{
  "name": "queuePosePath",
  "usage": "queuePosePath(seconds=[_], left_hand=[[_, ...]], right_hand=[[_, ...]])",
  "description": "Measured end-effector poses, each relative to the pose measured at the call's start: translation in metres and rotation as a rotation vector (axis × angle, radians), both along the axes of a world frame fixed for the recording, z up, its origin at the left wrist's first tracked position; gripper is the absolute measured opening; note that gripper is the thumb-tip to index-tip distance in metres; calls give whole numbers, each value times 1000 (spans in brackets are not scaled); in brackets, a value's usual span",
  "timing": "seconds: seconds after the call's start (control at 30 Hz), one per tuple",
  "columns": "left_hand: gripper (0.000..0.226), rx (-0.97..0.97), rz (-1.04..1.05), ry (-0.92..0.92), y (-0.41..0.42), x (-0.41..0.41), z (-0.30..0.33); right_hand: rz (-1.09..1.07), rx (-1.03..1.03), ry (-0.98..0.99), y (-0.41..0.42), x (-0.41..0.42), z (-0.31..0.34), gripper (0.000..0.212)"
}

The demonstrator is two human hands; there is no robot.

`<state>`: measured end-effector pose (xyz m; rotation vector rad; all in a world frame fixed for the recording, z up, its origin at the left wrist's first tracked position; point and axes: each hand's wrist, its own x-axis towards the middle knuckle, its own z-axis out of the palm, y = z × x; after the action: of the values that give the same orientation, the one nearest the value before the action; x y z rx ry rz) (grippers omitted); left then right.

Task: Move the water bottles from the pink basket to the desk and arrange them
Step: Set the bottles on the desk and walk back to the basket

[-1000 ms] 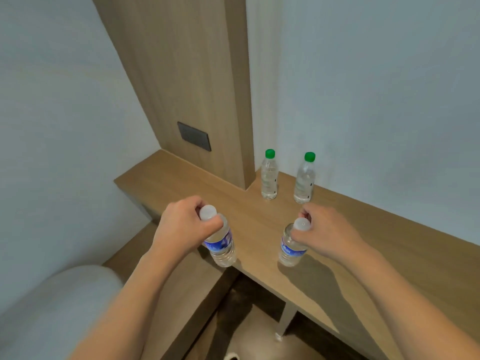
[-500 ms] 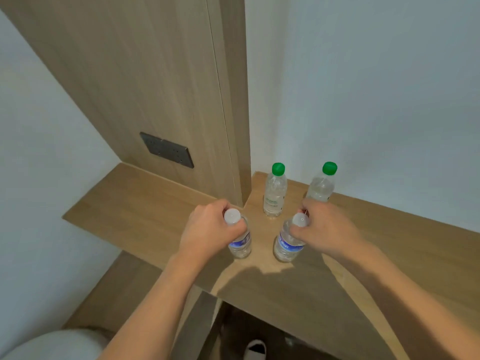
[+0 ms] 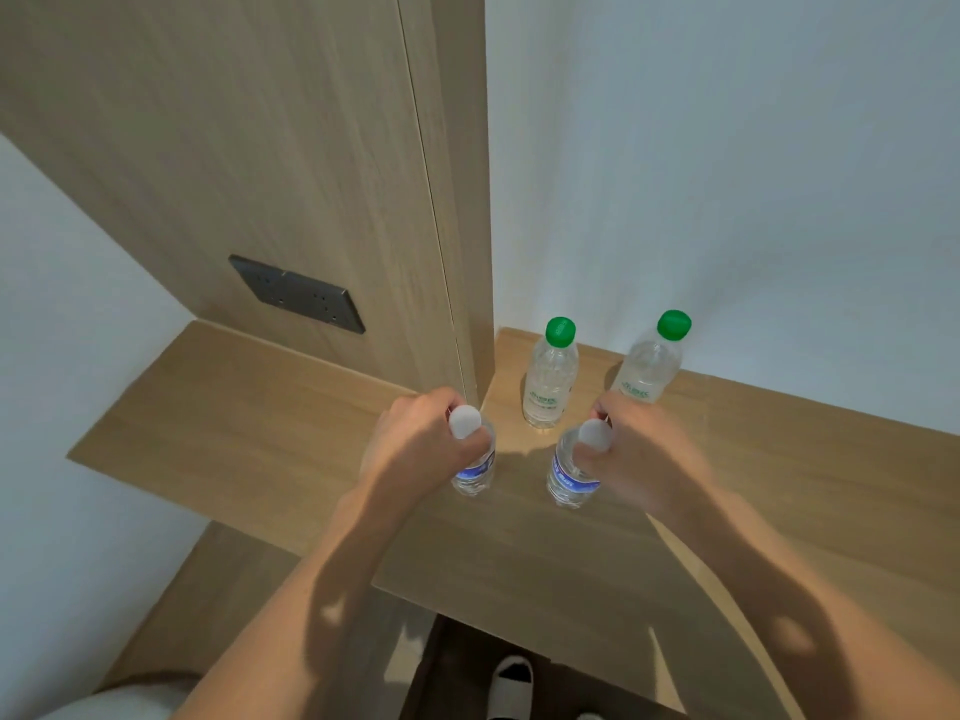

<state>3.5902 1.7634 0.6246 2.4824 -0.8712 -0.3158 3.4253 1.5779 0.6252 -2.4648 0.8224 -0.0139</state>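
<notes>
Two clear bottles with green caps stand upright at the back of the wooden desk point(image 3: 779, 485), one point(image 3: 549, 379) near the wood panel and the other point(image 3: 649, 366) to its right by the wall. In front of them stand two smaller bottles with white caps and blue labels. My left hand point(image 3: 415, 441) grips the neck of the left white-capped bottle point(image 3: 474, 475). The right white-capped bottle point(image 3: 571, 472) is gripped at the top by my right hand point(image 3: 644, 449). Both bottle bases sit on or just above the desk. The pink basket is out of view.
A tall wood panel point(image 3: 311, 174) with a dark socket plate point(image 3: 298, 295) rises behind the desk's left part. White walls close the back and left. A lower wooden surface point(image 3: 208, 605) lies at bottom left. A slipper point(image 3: 511, 678) shows below the desk's front edge.
Both hands have carried the white-capped bottles forward over the desk, to just in front of the green-capped pair. The left bottle came in from beyond the desk's edge.
</notes>
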Motion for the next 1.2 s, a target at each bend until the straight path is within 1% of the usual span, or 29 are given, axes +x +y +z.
queuePosePath(seconds=[0.13, 0.2, 0.27, 0.37, 0.43, 0.47, 0.53, 0.6, 0.7, 0.97, 1.1, 1.2], left_hand=[[30, -6, -11, -17, 0, 1, -3], [30, 21, -18, -2, 0, 2, -1], [30, 86, -32, 6, 0, 3, 5], [31, 200, -73, -33, 1, 3, 14], [36, 284, -114, -52, -1, 3, 22], [43, 300, -130, -67, -4, 3, 28], [55, 240, -148, -146, -15, -2, 40], [55, 104, -191, -231, -34, -14, 54], [46, -31, -311, -256, -65, -44, 70], [37, -149, -666, -293, -120, -156, 78], [38, -198, -827, -314, -149, -234, 82], [38, -236, -969, -346, -169, -309, 85]], right_hand=[[-32, 5, -38, 2, -3, -1, 18], [-50, 9, -49, 4, -5, 1, 15], [-70, 35, -46, 7, -5, 6, 16], [-107, 99, -28, 12, -9, 14, 22], [-136, 105, -25, 15, -15, 20, 23], [-148, 102, -19, 15, -20, 23, 27], [-183, 84, -12, 15, -32, 29, 46], [-245, 48, -40, 16, -51, 37, 57], [-334, -12, -88, 17, -86, 52, 58], [-579, -115, -123, 15, -206, 75, 56], [-720, -134, -174, 19, -290, 78, 60], [-842, -157, -184, 24, -365, 81, 61]])
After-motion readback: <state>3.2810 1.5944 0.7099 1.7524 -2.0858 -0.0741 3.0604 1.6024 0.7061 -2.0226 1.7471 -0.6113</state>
